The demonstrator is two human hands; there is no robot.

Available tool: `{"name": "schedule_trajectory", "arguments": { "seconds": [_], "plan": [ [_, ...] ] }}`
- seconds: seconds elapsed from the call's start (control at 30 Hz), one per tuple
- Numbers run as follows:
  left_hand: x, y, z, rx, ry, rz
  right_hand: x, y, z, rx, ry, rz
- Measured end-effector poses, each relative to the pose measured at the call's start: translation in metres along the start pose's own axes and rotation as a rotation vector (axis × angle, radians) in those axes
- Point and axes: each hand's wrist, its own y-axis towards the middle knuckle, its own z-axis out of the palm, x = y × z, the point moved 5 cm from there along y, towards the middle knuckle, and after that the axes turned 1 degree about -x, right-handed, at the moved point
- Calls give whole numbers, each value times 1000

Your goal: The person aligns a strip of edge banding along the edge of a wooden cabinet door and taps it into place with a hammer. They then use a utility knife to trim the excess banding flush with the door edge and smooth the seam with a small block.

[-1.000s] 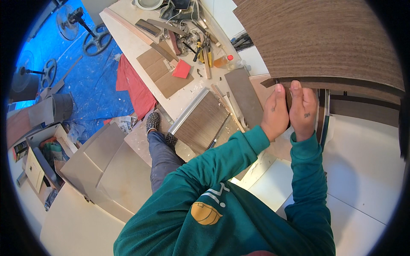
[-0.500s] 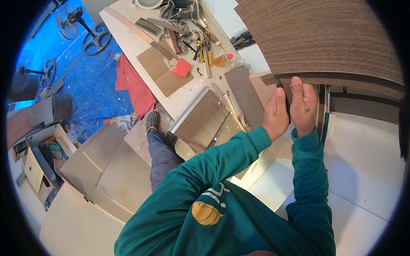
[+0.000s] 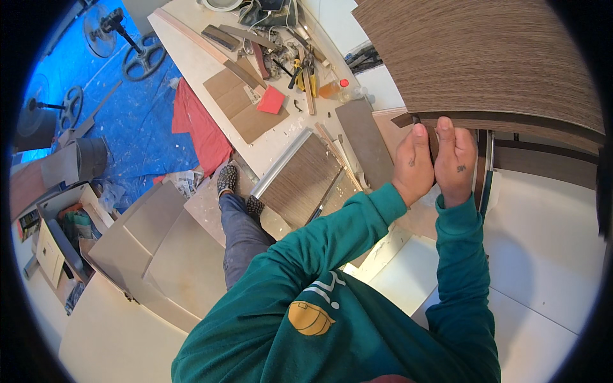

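Observation:
My left hand point(image 3: 414, 161) and my right hand point(image 3: 456, 163) are side by side at the lower edge of a brown wood-grain panel point(image 3: 485, 57). Both are closed, thumbs uppermost and pointing away from me, with the other fingers mostly hidden. A dark narrow strip point(image 3: 434, 143) shows between the hands and seems to be gripped by both. Its far end lies near the panel's edge. Just right of my right hand is an opening with a metal drawer runner point(image 3: 489, 153). Beyond it, a brown board point(image 3: 543, 167) lies below the panel.
A cluttered white worktop point(image 3: 191, 67) carries tools, offcuts, cardboard point(image 3: 236, 102) and a red-capped bottle point(image 3: 338, 89). A wood-grain drawer front point(image 3: 300, 179) lies below it. Blue sheeting point(image 3: 137, 121) covers the floor, with fans point(image 3: 142, 56) and a box of items point(image 3: 70, 236) at left.
My hands have come slightly closer together, the left tilting upright beside the right. Less of the dark strip shows between them. The surroundings look the same.

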Motion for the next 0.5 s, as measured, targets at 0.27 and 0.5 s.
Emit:
{"name": "schedule_trajectory", "arguments": {
  "seconds": [0.27,0.5],
  "plan": [
    [3,5,6,5,-87,-45,8,2,-1,5,12,-14],
    [-1,7,5,12,-52,-35,6,0,-1,22,36,23]
  ]
}}
